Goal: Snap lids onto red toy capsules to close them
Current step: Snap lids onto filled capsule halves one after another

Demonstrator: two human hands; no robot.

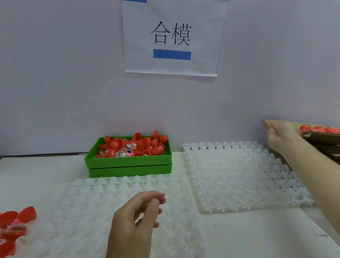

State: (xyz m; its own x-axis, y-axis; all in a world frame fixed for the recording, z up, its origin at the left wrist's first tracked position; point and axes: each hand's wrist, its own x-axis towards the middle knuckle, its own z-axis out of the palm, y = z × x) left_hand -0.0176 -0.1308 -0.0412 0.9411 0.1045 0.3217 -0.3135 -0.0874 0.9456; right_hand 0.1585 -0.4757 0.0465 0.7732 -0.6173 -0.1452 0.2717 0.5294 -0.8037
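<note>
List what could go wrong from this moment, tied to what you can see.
1. The right hand rests against the cardboard tray of closed red capsules at the table's edge; a hard push might tip it and spill them.
2. The green bin is heaped above its rim with capsule halves; grabbing from it may knock pieces out.
3. The white trays overlap unevenly, so capsules set there could wobble.

left hand (135, 217) loosely curled, right hand (280, 136) apparently flat
</note>
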